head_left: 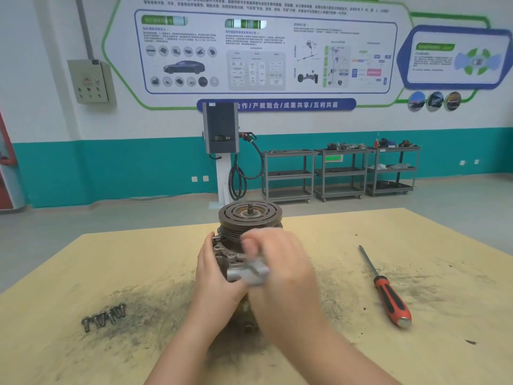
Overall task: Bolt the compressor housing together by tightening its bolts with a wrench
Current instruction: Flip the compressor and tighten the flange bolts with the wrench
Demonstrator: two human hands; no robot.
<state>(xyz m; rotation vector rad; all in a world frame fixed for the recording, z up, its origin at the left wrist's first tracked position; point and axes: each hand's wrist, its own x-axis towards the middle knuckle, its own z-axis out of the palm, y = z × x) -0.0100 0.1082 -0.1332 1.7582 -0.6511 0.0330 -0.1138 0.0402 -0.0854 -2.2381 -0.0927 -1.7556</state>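
We find the compressor housing standing at the middle of the bench, pulley end up, with our left hand wrapped around its left side. Our right hand sits over the right side, motion-blurred, so we cannot tell its grip. 4 bolts lie near the left, a red-handled screwdriver well apart on the right.

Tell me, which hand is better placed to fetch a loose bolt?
Probably left: the left hand, steadying the grey metal compressor, is on the side where the loose steel bolts lie; the right hand is blurred over its top.
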